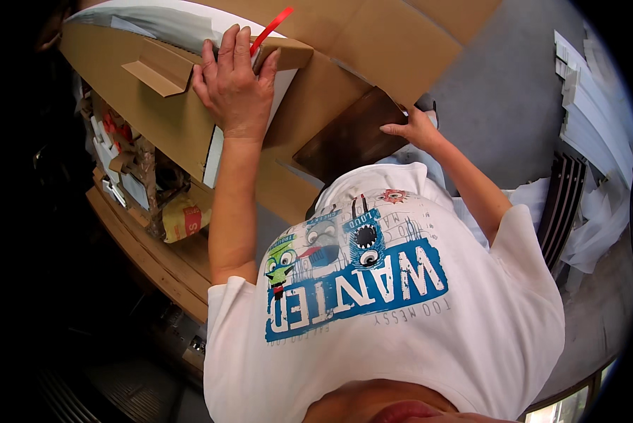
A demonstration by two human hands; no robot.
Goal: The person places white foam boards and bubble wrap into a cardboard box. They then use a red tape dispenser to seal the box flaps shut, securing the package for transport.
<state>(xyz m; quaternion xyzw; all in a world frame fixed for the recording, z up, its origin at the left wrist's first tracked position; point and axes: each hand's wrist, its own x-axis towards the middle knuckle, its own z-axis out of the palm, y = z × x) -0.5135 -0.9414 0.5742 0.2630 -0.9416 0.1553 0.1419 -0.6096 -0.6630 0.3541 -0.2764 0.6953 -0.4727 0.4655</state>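
My left hand (235,88) lies over the corner of a tall, cardboard-covered panel (161,116). Its fingers are spread and bent over a folded cardboard corner piece (286,54), the thumb set against that piece. A red strap (270,30) sticks up beside the index finger. Lower and to the right, my right hand (420,130) is closed, its thumb pointing left. It is at the edge of a dark brown, shiny flat surface (348,134). Something dark shows beside its fingers, too small to make out, and the fingertips are partly hidden.
Large cardboard sheets (380,42) spread behind the panel. A wooden shelf (151,247) at left carries scraps and a yellow bag (184,217). Stacked white strips (591,120), dark slatted pieces (563,204) and crumpled white wrapping (594,240) lie at right on the grey floor (499,92).
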